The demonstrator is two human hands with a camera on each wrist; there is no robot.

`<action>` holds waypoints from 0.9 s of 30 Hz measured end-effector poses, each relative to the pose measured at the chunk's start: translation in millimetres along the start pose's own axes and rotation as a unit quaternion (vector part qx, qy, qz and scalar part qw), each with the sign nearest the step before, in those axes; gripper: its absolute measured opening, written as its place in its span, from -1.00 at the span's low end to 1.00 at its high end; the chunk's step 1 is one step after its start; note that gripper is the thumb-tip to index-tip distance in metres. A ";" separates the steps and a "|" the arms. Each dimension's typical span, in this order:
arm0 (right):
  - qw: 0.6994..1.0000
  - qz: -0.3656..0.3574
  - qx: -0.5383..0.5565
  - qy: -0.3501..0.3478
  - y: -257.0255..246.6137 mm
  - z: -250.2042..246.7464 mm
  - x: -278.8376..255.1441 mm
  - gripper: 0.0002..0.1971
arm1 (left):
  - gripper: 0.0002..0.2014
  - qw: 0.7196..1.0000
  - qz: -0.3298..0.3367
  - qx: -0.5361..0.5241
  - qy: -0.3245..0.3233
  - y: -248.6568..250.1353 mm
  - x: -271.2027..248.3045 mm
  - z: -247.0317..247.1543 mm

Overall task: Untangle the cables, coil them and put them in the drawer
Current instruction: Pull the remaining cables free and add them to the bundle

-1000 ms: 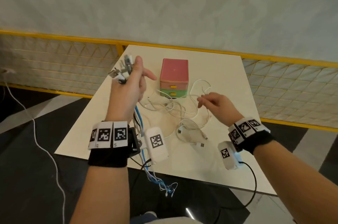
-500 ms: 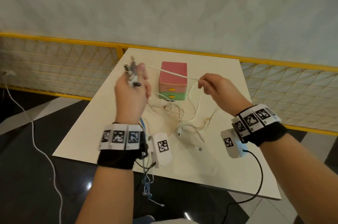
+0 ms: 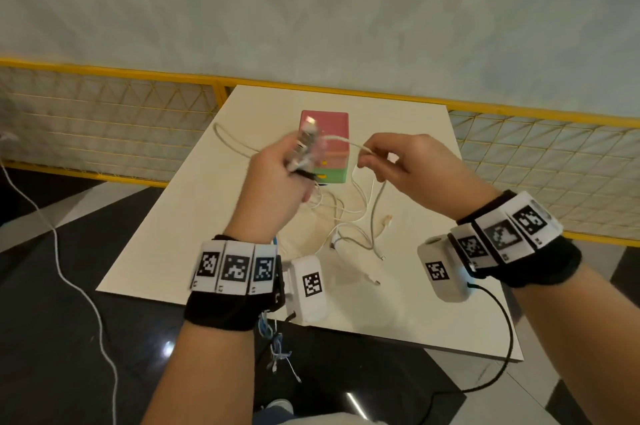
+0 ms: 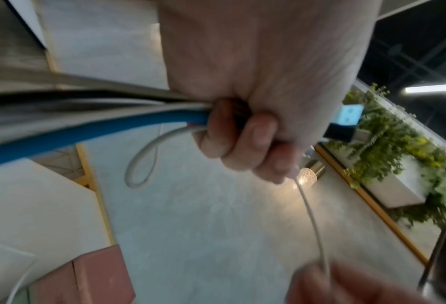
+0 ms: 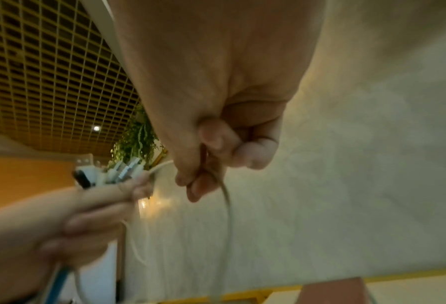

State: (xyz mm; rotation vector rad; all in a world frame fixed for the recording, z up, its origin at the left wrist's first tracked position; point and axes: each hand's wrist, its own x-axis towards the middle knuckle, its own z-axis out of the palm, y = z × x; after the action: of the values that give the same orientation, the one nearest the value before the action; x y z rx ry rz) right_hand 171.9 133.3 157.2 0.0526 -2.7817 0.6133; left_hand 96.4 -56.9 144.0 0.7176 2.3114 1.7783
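My left hand (image 3: 277, 182) is raised over the table and grips a bundle of cables (image 3: 306, 144) by their plug ends; a blue cable (image 4: 86, 127) and white ones run out of the fist (image 4: 242, 135). My right hand (image 3: 398, 161) pinches one white cable (image 3: 343, 139) that stretches across to the left fist, seen also as the white cable (image 4: 312, 222) and again as the cable (image 5: 226, 205) below the thumb and finger. More loose white cables (image 3: 349, 223) lie tangled on the table. The small drawer box (image 3: 332, 133), pink on top and green below, stands shut behind the hands.
The white table (image 3: 433, 303) stands against a yellow mesh fence (image 3: 104, 112). Ends of the blue cable (image 3: 273, 345) hang off the table's near edge. A white cord (image 3: 69, 286) trails across the dark floor at left.
Both hands have risen and drawn closer together in front of the drawer box. The right hand lifted a white cable off the table and holds it taut towards the left fist.
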 end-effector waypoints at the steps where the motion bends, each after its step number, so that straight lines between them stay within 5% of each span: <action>1: 0.999 0.006 -0.033 -0.013 3.1 0.9 -3.6 -0.75 | -0.77 0.999 -0.005 -0.027 0.035 1.9 -0.5 -5.0; 4: 0.995 0.021 -0.089 -0.047 6.2 12.7 -16.8 -0.66 | -0.74 0.994 -0.008 -0.055 0.096 7.5 -3.6 -13.9; 7: 0.991 0.078 0.069 -0.082 -7.7 23.6 -25.2 -0.72 | -0.75 0.991 -0.005 -0.074 0.112 9.7 -8.4 -16.2; 10: 0.955 0.140 0.237 -0.115 -32.2 25.6 -33.4 -0.76 | -0.75 0.991 -0.010 -0.080 0.110 5.9 -12.7 -18.6; 16: 0.907 0.163 0.356 -0.155 -61.0 27.9 -49.8 -0.80 | -0.74 0.993 -0.019 -0.069 0.097 -3.6 -23.8 -28.5; 20: 0.910 0.203 0.298 -0.203 -53.8 54.2 -61.5 -0.77 | -0.79 0.999 -0.032 -0.030 -0.001 -11.6 -32.5 -30.2; 22: 0.914 0.211 0.204 -0.281 -43.2 68.6 -69.0 -0.71 | -0.81 0.997 -0.044 -0.033 -0.057 -12.2 -38.3 -31.1; 25: 0.860 0.231 0.069 -0.449 -29.7 80.6 -80.2 -0.59 | -0.84 0.995 -0.029 -0.006 -0.095 -12.6 -43.9 -35.1; 27: 0.828 0.248 0.049 -0.500 -26.1 80.7 -84.7 -0.62 | -0.67 0.995 -0.009 0.007 -0.102 -11.7 -45.8 -38.4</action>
State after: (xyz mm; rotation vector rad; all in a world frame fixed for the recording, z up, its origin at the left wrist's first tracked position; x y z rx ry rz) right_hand 233.4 73.6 73.3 -0.4861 -3.8127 1.1039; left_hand 118.4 -113.2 136.2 0.8359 2.1921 1.6000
